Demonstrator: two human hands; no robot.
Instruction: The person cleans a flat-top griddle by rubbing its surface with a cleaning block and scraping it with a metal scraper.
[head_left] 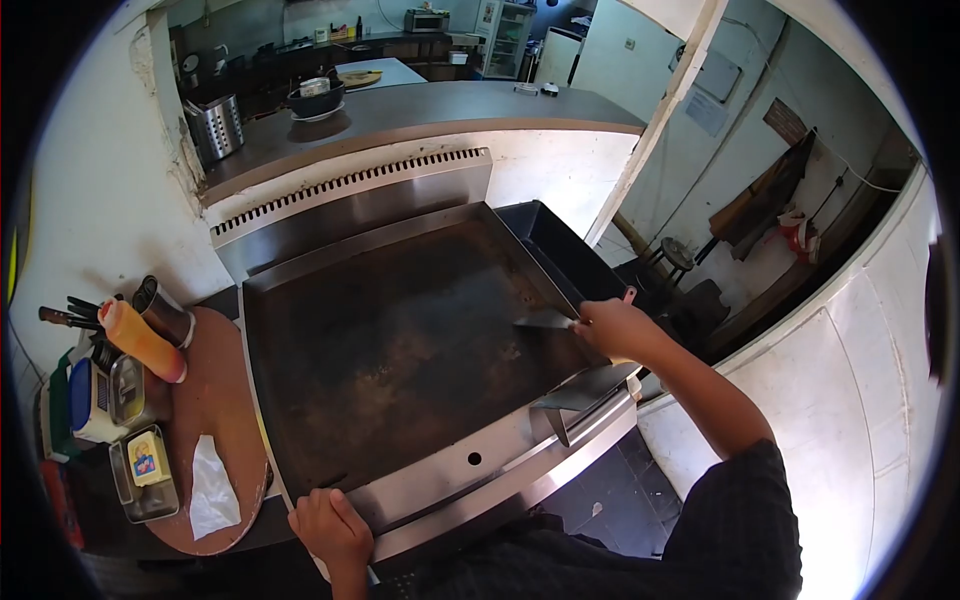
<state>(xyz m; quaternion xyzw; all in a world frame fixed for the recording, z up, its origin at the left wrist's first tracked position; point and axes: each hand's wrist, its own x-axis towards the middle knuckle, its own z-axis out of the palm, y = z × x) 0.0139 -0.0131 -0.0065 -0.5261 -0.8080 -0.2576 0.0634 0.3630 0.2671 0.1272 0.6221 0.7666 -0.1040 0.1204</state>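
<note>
Mostly, the handle of the scraper point(543, 320) is hidden inside the right hand point(615, 330), which is closed around it; only the blade shows clearly, and whether its edge touches the plate is hard to make out. The blade points to the left of the view, its long axis running roughly sideways. It lies just left of the fist, over the right part of the griddle point(420, 310). The left hand point(333, 530) curls at the griddle's front left corner; I cannot tell whether it grips anything.
</note>
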